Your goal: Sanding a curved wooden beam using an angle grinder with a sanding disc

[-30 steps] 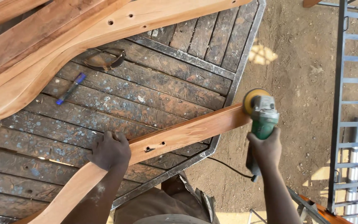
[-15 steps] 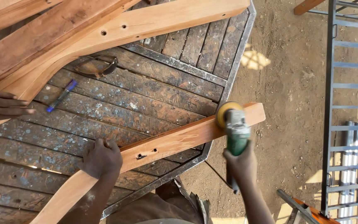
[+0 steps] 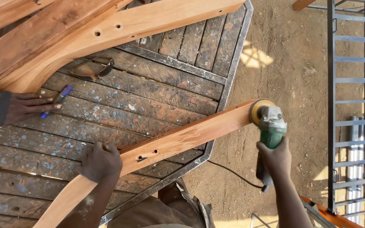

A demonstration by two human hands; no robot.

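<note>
The right hand (image 3: 275, 158) is wrapped around the body of a green grinder (image 3: 270, 126), whose yellow disc sits against the far end of a long wooden beam (image 3: 182, 141). The left hand (image 3: 100, 162) is closed down on the same beam, pressing it onto the surface (image 3: 148, 93), a worn slatted top with a metal rim. The beam's long axis runs on a slant from the lower left, under the left hand, up and to the right, where its end overhangs the rim and meets the grinder just ahead of the right hand. So the right hand is the nearer one to the end being worked; the left hand steadies it well back along its length, just beside a pair of small holes in the wood.

One grinder, with one dark cable (image 3: 233, 173) trailing down from it over the dirt ground (image 3: 284, 63). Beyond the left hand lie at least two more curved wooden pieces (image 3: 106, 29). Another person's hand (image 3: 28, 107) rests flat on the surface to the left, fingers by one blue pen (image 3: 58, 99). A grey metal gate (image 3: 351, 105) stands right of the right hand.
</note>
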